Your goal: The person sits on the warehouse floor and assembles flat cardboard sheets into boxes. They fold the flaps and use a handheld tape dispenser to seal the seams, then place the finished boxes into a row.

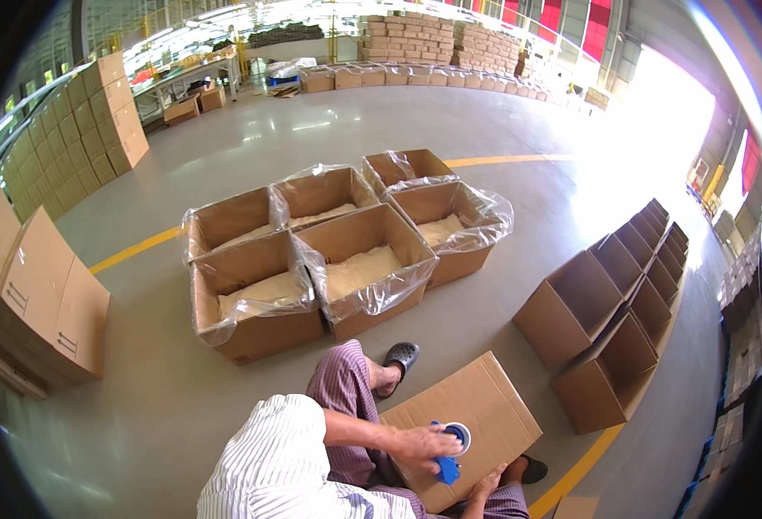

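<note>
A blue tape dispenser [446,468] with a roll of tape [461,438] is on the upper face of a brown cardboard box [484,396]. My left hand [423,447] lies over the dispenser and grips it, fingers across the roll. The box sits tilted in front of me, between my legs. With my right hand [486,483] I hold its near edge; part of that hand is hidden from view. Whether tape is stuck to the carton under the dispenser cannot be made out.
Ahead stand several open cartons [381,272] with clear plastic liners and pale contents. Rows of open cartons [588,311] run along the right. Closed cartons [56,292] are stacked at the left. A yellow line [575,470] marks the floor.
</note>
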Demonstrator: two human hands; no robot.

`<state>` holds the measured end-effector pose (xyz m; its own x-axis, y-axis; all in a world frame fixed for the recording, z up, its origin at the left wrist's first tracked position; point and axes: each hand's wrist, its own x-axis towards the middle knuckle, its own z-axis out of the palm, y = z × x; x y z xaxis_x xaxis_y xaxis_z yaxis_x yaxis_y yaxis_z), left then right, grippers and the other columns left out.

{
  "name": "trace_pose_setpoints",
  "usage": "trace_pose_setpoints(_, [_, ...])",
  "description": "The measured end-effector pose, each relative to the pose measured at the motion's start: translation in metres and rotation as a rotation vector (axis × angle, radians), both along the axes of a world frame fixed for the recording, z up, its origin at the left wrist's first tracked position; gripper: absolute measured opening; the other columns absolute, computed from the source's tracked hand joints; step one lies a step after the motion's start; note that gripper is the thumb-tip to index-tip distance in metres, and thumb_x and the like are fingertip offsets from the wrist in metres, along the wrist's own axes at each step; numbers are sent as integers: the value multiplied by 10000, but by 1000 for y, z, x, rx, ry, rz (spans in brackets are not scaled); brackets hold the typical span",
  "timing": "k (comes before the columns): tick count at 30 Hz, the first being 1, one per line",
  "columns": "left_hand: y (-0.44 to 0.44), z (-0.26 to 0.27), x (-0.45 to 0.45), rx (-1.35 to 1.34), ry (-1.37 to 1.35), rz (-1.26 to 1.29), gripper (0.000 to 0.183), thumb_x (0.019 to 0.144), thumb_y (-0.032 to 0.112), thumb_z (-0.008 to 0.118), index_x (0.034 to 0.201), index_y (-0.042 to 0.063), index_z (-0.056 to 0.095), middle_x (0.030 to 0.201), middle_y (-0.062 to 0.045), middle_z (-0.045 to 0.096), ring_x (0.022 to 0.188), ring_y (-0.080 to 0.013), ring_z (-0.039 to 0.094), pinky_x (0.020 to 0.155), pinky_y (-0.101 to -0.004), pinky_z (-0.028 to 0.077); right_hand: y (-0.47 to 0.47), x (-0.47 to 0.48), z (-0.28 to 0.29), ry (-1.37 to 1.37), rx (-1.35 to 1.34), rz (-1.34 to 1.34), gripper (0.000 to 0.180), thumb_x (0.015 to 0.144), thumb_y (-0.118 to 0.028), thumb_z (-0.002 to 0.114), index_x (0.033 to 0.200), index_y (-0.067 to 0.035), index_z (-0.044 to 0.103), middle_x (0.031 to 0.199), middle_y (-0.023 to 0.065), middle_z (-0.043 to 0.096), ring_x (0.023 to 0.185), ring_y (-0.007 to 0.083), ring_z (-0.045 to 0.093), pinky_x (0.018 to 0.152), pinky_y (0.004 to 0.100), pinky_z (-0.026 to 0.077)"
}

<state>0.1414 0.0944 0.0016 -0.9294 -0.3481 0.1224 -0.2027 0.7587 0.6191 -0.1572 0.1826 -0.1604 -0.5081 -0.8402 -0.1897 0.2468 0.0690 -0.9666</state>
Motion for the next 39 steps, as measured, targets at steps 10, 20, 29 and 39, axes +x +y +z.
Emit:
trace_pose_setpoints(10, [6, -33, 13, -502, 33, 304, 37, 803, 147, 589, 814, 150, 624, 881, -12, 648, 985, -191, 601, 776, -380, 484, -11, 15, 19, -667, -27, 333, 743, 1006, -632, 240, 1472, -68, 373, 1469, 89, 456, 1311, 294, 444, 1116, 413, 334])
trace_pose_setpoints(20, [-46, -15, 100, -179, -141, 745, 173, 700, 117, 657, 873, 112, 654, 904, -119, 667, 877, -308, 669, 736, -461, 544, -55, 90, 113, -112, 151, 200, 657, 1015, -581, 345, 1465, -108, 414, 1480, 48, 459, 1346, 196, 420, 1065, 372, 358])
trace_pose_setpoints(29, [-50, 50, 175, -321, 277, 1011, 347, 662, 176, 797, 965, 75, 663, 1035, -130, 667, 1041, -342, 612, 843, -468, 485, -60, 28, -28, -447, 262, 369, 732, 955, -645, 435, 1426, -85, 457, 1421, 94, 522, 1274, 300, 502, 1003, 442, 454])
trace_pose_setpoints(39, [-37, 38, 222, -644, 306, 1444, 407, 602, 120, 781, 989, 84, 658, 1044, -142, 672, 1066, -310, 614, 864, -430, 459, -79, 85, 10, -406, 29, 358, 739, 952, -663, 417, 1398, -76, 456, 1277, 124, 579, 1146, 239, 567, 891, 361, 512])
